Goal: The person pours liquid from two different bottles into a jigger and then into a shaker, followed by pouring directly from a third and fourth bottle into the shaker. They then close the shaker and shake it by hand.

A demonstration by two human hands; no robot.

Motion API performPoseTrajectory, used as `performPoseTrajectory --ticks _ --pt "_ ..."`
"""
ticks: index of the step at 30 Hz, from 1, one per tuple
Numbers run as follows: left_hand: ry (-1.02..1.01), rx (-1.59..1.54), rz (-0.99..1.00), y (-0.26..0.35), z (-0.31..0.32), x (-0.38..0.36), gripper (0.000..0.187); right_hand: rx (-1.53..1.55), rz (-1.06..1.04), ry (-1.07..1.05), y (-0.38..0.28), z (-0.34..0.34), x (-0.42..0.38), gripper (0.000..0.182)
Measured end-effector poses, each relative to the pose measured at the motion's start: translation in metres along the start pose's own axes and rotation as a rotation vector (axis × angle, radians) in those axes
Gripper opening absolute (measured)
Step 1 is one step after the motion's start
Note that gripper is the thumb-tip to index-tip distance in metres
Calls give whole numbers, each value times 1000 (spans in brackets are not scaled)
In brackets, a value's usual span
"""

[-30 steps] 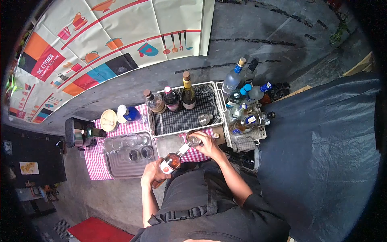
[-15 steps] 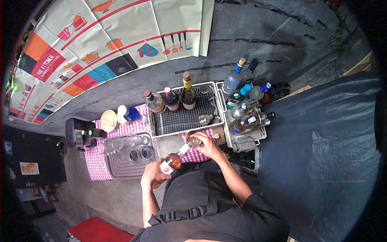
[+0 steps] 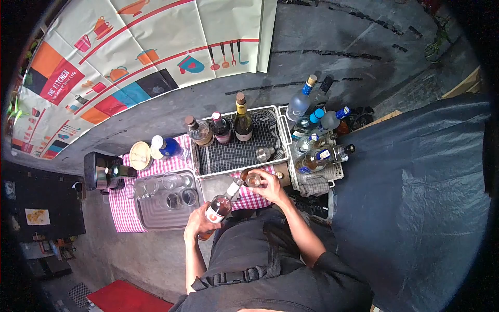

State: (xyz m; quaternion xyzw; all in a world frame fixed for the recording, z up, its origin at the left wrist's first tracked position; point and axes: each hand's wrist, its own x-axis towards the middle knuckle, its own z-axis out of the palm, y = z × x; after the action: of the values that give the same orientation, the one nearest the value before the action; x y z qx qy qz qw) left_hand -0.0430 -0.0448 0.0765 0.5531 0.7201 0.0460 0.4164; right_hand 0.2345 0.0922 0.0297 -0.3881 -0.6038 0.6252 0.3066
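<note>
My left hand (image 3: pixel 197 223) is wrapped round the body of a liquor bottle (image 3: pixel 221 206) with a white label and amber liquid. The bottle leans with its neck up and to the right. Its mouth is beside a small glass (image 3: pixel 253 180), apart from it by a narrow gap. The fingers of my right hand (image 3: pixel 270 187) are closed on that glass; how much liquid is in it is hard to tell. Behind the glass a brown round thing shows in part. Below both is a red-and-white checked cloth (image 3: pixel 254 200).
Left of my hands, a grey tray (image 3: pixel 156 218) holds several glasses. A white wire basket (image 3: pixel 234 167) with three bottles and a metal cup (image 3: pixel 264 154) stands ahead. Several more bottles crowd a second basket (image 3: pixel 338 174) at the right. A black appliance (image 3: pixel 99 171) stands far left.
The bottle's neck has drawn back left from the glass, and the bottle is tipped less. The liquid in it has settled toward its base. My right hand has barely moved.
</note>
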Motion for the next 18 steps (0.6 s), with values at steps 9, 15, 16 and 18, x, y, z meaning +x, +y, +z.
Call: performPoseTrajectory --ticks 9,15,16,18 --pt "22 -74 -11 -8 5 -3 82 -522 -40 66 1 -7 3 66" --pt "33 -62 -5 -10 5 -2 83 -755 -6 -28 6 1 6 73" --pt "31 -49 -7 -8 4 -3 82 -754 -6 -29 5 2 6 73" --pt "25 -43 -12 -6 3 -3 82 -741 -37 -26 1 2 6 74"
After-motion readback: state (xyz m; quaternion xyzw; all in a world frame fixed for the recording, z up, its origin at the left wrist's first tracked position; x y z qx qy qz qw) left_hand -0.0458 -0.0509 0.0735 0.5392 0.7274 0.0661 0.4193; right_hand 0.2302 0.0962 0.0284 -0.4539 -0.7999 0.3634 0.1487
